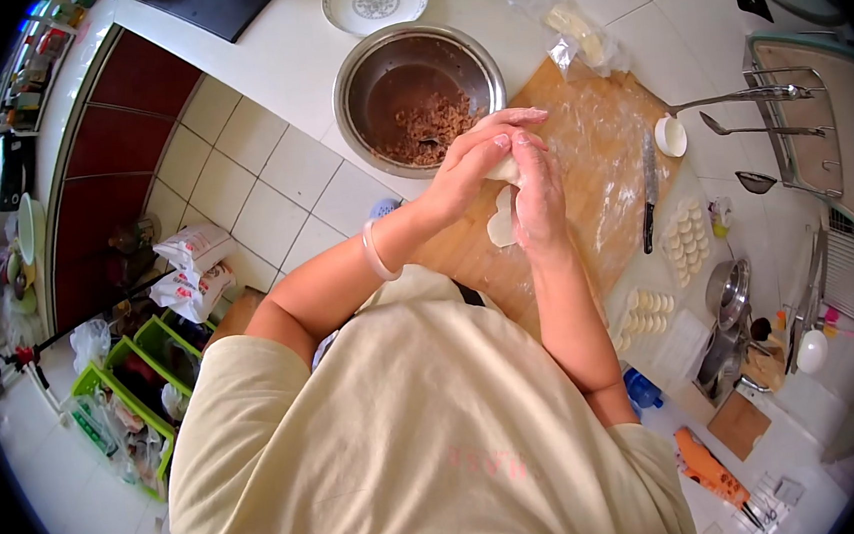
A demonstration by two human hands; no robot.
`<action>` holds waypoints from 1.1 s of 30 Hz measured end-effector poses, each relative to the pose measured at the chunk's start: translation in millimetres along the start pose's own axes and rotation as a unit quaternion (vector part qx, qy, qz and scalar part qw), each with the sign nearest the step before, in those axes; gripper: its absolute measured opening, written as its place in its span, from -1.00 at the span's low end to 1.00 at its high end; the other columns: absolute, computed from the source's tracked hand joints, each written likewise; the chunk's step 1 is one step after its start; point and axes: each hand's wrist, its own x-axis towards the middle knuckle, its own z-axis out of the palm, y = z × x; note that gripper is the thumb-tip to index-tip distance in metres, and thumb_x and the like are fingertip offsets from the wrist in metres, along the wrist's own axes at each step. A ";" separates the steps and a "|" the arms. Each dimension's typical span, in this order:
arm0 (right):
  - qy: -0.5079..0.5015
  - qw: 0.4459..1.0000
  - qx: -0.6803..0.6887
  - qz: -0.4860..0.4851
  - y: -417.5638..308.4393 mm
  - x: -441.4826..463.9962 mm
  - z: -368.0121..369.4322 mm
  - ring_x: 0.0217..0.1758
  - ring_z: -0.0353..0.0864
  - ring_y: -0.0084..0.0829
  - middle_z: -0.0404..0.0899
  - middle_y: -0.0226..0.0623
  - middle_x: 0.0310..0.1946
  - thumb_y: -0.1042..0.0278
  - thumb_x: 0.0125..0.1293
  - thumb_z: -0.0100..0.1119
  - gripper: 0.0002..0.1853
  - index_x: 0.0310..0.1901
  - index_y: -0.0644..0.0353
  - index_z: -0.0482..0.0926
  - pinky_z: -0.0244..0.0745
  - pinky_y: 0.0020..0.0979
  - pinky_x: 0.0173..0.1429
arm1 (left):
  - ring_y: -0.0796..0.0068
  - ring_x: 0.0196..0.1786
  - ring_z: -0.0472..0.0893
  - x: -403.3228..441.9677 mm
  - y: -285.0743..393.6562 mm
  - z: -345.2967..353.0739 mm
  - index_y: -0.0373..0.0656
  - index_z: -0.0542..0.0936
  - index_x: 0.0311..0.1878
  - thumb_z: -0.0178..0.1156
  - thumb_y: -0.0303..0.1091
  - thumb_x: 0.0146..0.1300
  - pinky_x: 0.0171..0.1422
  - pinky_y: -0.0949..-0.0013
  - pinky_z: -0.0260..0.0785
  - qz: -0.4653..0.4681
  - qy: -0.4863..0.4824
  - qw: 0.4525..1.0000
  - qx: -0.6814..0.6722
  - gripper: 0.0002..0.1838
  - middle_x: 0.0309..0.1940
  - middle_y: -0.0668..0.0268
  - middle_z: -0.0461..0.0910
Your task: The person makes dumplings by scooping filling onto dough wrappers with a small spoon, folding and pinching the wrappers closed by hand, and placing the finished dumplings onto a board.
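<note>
My left hand (474, 161), with a pale bangle on its wrist, and my right hand (539, 201) are pressed together above the wooden board. Between them they grip a white dumpling (506, 171), largely hidden by my fingers. Flour dusts my fingertips. Just below the hands, round dough wrappers (501, 225) lie on the floured board (595, 168). A steel bowl (343, 113) stands beside my left hand, with brown minced filling (426, 126) in it; a utensil is partly visible in the filling.
A knife (650, 194) lies on the board's right side, near a small white cup (671, 137). Rows of finished dumplings (687, 241) sit farther right. A plastic bag of dough (579, 34) and a patterned plate (376, 0) are at the back.
</note>
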 end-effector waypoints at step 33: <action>0.125 0.955 -0.181 -0.198 -31.0 -0.4 -15.4 -0.28 0.47 -0.49 0.50 -0.32 -0.39 -0.10 0.51 -0.40 -0.36 -0.37 0.25 0.57 0.37 -0.43 -0.16 | 0.43 0.19 0.39 4.7 4.3 47.2 -0.25 0.45 0.06 0.00 0.02 0.39 0.30 0.23 0.21 -0.008 0.133 0.979 -0.153 -0.52 0.01 0.23 0.49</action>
